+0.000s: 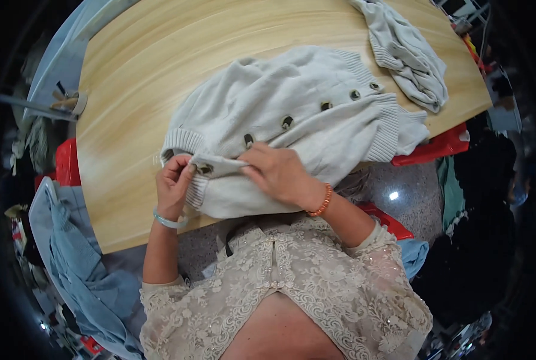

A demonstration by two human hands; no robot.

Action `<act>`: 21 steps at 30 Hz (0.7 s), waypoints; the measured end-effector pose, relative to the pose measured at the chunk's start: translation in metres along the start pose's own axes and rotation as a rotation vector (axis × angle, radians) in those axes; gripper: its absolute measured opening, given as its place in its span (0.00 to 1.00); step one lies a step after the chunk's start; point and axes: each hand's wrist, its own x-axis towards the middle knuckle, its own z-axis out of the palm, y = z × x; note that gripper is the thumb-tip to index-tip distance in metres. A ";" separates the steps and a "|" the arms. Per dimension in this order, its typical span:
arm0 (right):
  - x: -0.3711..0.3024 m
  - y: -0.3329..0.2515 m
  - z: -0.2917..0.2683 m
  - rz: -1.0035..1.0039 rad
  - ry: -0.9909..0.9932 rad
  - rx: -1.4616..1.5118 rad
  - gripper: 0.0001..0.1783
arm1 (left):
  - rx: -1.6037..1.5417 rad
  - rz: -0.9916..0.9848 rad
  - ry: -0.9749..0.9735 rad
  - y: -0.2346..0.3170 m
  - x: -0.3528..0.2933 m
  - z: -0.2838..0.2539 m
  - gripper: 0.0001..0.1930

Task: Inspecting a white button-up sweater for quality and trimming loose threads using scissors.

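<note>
A cream knitted cardigan with ribbed edges lies sideways across the near part of the wooden table, its row of dark buttons running from lower left to upper right. My left hand pinches the edge of the button band at the ribbed end, beside the lowest button. Further along the same band, my right hand grips a fold of the fabric between thumb and fingers. The band is lifted slightly between both hands. Another button shows just above my right fingers.
A second cream knit garment lies bunched at the table's far right. Bare wood of the table shows at the left. Blue denim clothing hangs low at the left. Red stools and dark cloth flank the table.
</note>
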 end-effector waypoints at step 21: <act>-0.008 0.003 0.002 0.037 0.025 -0.295 0.04 | 0.776 0.263 -0.184 0.031 0.061 0.094 0.09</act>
